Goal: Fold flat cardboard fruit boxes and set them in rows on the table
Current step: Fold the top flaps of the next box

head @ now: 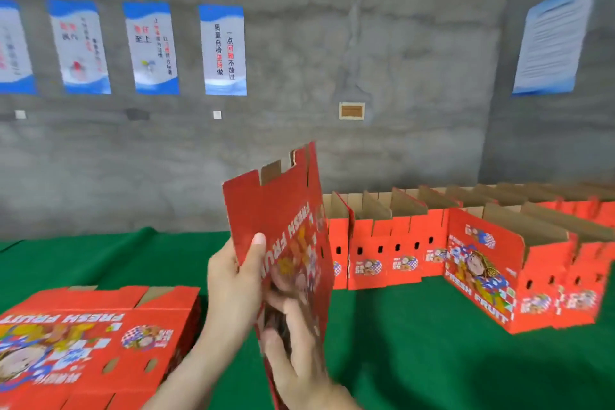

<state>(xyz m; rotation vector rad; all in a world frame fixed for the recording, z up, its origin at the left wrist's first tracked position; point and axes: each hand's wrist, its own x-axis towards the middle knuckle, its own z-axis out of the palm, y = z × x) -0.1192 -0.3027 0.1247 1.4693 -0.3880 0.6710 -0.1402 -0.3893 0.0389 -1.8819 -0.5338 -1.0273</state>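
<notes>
At the near left edge of the green-covered table point(416, 343) lies a stack of flat red cardboard fruit boxes point(93, 336), printed face up with "FRESH FRUIT" and a cartoon picture. Just right of it, above the near edge, the right hand point(293, 336) meets the lower part of a flat red printed cardboard box point(286, 220) held upright. The hand is blurred, so I cannot tell whether it grips or only presses the card. Higher up, the left hand point(233, 276) grips the box's left edge, with the thumb point(256, 243) laid on the printed face.

Toward the right edge stands a short row of folded red boxes with open tops point(482, 273), side by side and touching. Behind it a longer row of the same folded boxes point(392, 243) runs along the far edge.

Beyond the table is a grey concrete wall point(399, 60) with blue-and-white posters point(223, 50).
</notes>
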